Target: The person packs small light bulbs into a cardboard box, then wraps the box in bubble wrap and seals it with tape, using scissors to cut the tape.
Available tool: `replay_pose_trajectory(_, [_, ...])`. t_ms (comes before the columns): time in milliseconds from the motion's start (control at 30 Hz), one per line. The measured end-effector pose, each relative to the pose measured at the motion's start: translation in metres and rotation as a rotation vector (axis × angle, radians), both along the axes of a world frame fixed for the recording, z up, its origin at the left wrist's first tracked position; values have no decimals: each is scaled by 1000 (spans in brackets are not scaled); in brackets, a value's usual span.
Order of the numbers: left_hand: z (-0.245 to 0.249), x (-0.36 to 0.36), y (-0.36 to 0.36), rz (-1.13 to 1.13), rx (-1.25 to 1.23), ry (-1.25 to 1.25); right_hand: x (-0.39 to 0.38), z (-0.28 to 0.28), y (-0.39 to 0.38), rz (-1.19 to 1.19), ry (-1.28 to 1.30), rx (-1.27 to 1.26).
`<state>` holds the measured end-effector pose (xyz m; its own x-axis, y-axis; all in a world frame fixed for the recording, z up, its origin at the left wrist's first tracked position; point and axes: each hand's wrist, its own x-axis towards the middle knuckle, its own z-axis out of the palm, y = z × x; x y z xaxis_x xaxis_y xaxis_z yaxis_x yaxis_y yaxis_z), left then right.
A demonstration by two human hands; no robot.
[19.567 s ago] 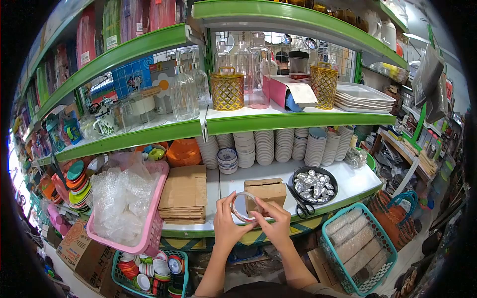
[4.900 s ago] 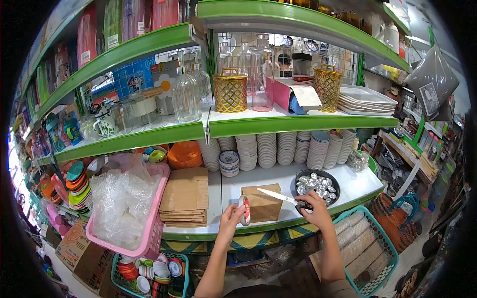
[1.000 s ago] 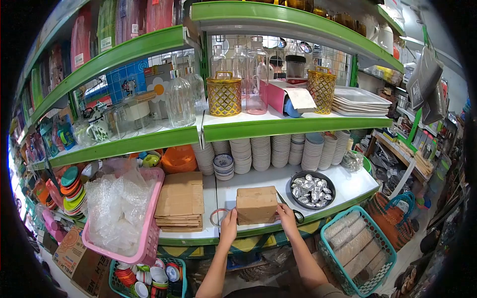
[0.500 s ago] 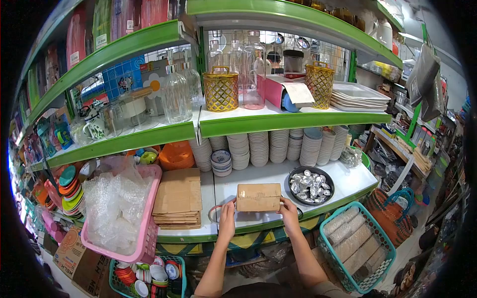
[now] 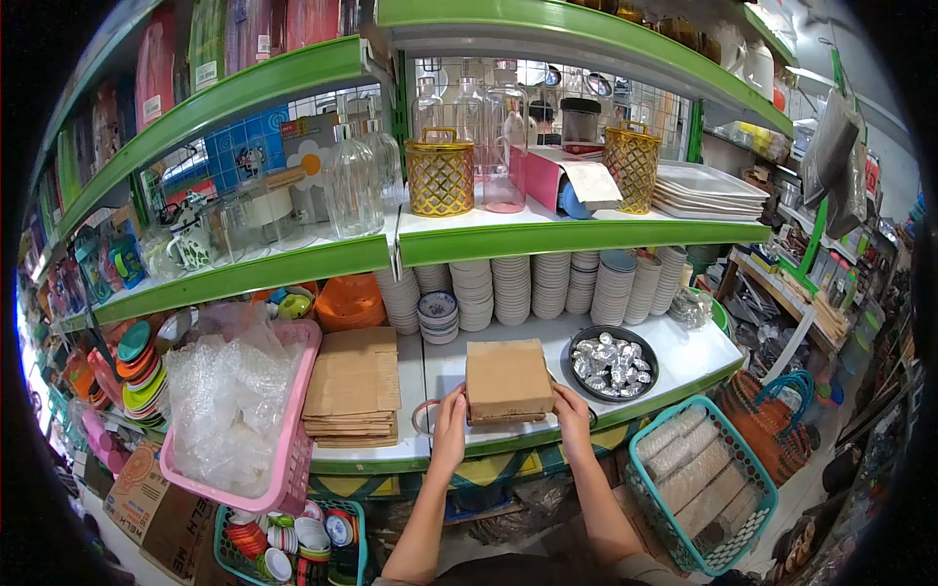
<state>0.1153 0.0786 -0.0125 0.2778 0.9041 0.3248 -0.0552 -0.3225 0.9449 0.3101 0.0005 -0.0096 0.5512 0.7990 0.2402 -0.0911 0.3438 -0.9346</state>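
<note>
A small brown cardboard box (image 5: 508,379) is held between my two hands over the front of the white counter, its broad face turned up toward me. My left hand (image 5: 450,427) presses its left side. On the opposite side, my right hand (image 5: 571,418) grips the box's right edge. Part of a brownish ring (image 5: 421,417), perhaps a tape roll, shows just left of my left hand. Right of the box sits a round black tray (image 5: 613,363) of silver foil-like pieces. A stack of flat cardboard pieces (image 5: 354,376) lies to the left.
A pink basket (image 5: 305,391) of bubble wrap stands at left. Below it is a teal basket (image 5: 362,547) of dishes. Another teal basket (image 5: 635,467), holding wrapped bundles, is at right. Stacked bowls (image 5: 512,291) line the counter's back, under a green-edged shelf (image 5: 586,237) with glass bottles.
The box has turned in my hands, so a larger, plainer face now shows on top. Both hands stay at its sides, nearly in place.
</note>
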Motion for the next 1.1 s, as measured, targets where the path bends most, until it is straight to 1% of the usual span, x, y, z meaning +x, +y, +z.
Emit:
replay_pose_trajectory(100, [4,-2,-2,19,37,32,-6,9,-6,-22,1,-26])
replay_pose_trajectory(233, [2,-2,-1,-8,31,18,-5,1,-5,-8,25,-9])
replay_pose_trajectory(300, [0,-2,-2,-79,-55,-77,-4,-4,-2,0,11,35])
replay_pose_trajectory(533, [1,0,-7,-51,-55,-31,-9,3,-7,21,-1,9])
replay_pose_trajectory(600, [-5,2,-4,-73,-53,-97,-7,-4,-5,18,-107,22])
replay_pose_trajectory(633, [-6,2,-3,-73,-53,-97,-6,-9,-3,18,-107,22])
replay_pose_trajectory(700, [-2,2,-4,-108,29,-26,-5,-14,-2,9,-146,-9])
replay_pose_trajectory(733, [3,2,-7,-108,29,-27,-5,-14,-2,9,-146,-9])
replay_pose_trajectory(800, [13,1,-14,-105,23,87,-8,-13,-5,36,-177,-41])
replay_pose_trajectory(933, [17,0,-18,-112,70,162,-17,1,-12,26,-257,-54])
replay_pose_trajectory(1000, [26,-3,-24,-27,185,368,-20,8,-16,54,-309,-122])
replay_pose_trajectory(1033, [26,-4,-24,-26,185,368,-20,9,-17,54,-309,-122])
replay_pose_trajectory(1100, [29,-5,-26,-36,164,396,-18,11,-19,57,-434,-191])
